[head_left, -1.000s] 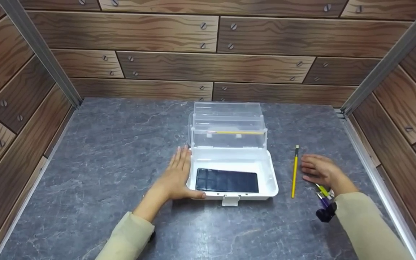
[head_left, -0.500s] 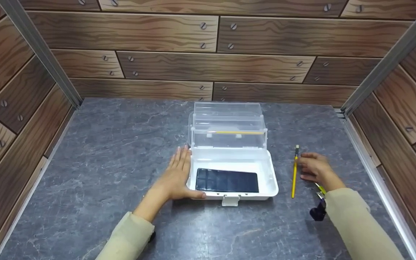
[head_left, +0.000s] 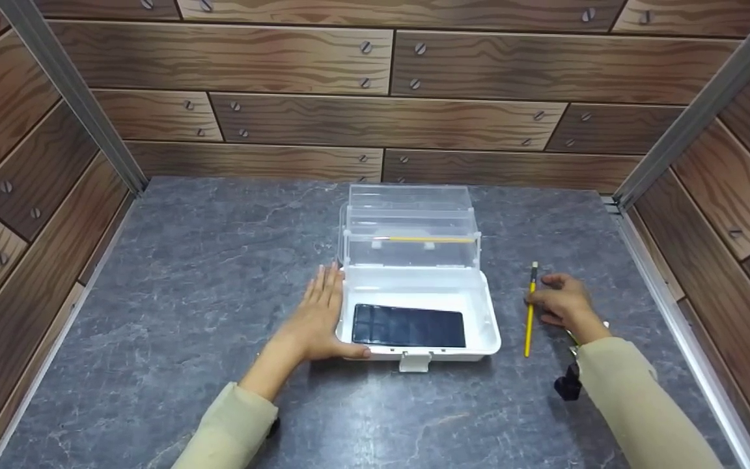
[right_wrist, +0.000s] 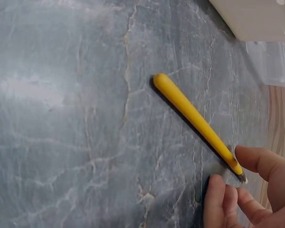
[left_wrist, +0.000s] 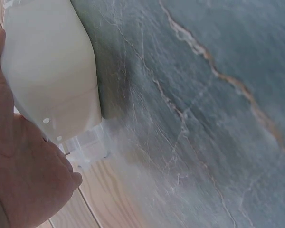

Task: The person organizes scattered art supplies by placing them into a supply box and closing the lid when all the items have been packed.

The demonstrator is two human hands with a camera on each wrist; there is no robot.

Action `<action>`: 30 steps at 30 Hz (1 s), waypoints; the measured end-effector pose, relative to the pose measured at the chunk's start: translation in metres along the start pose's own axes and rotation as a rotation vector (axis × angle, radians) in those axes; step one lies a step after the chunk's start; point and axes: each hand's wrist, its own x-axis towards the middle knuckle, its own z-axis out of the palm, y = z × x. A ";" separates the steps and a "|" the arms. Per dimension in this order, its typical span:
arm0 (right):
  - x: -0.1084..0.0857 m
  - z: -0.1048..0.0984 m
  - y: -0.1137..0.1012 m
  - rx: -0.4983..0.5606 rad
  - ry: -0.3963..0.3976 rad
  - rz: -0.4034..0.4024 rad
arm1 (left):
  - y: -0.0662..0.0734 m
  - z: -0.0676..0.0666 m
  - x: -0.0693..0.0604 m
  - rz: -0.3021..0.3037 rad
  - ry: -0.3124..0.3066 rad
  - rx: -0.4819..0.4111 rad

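A white box stands with its clear tiered lid raised. In it lies a black phone. My left hand rests along the box's left side, fingers straight, thumb on the front rim. A yellow-handled paintbrush lies on the table right of the box. My right hand is at its dark ferrule end, fingers bent on both sides, pinching it. In the right wrist view the paintbrush runs between the fingertips, its pale tip partly showing.
Another thin yellow stick lies in a clear tray of the lid. Under the right forearm is a mostly hidden thing with a greenish part. Wood-patterned walls and metal posts enclose the grey marbled table.
My right hand has moved left onto the paintbrush, and its fingers have closed around it. The sleeve now covers more of the green and purple things. My left hand stays put.
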 end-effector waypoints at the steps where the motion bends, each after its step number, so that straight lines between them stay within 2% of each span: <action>1: 0.000 0.001 0.000 -0.011 0.005 -0.001 | 0.000 0.000 0.000 0.001 0.002 0.001; 9: 0.005 0.003 0.001 -0.058 0.048 -0.012 | -0.001 0.000 0.001 0.009 0.005 0.009; 15: 0.004 0.003 0.002 -0.046 0.038 -0.017 | 0.000 0.001 0.000 0.013 0.012 -0.003; 21: 0.001 0.003 0.006 -0.064 0.039 -0.056 | 0.001 0.002 -0.002 0.011 -0.004 -0.022; 26: 0.003 0.003 0.006 -0.087 0.056 -0.090 | 0.000 0.002 0.000 0.011 0.005 -0.015; 30: 0.003 0.003 0.005 -0.059 0.036 -0.097 | -0.001 0.001 0.001 0.006 -0.003 -0.003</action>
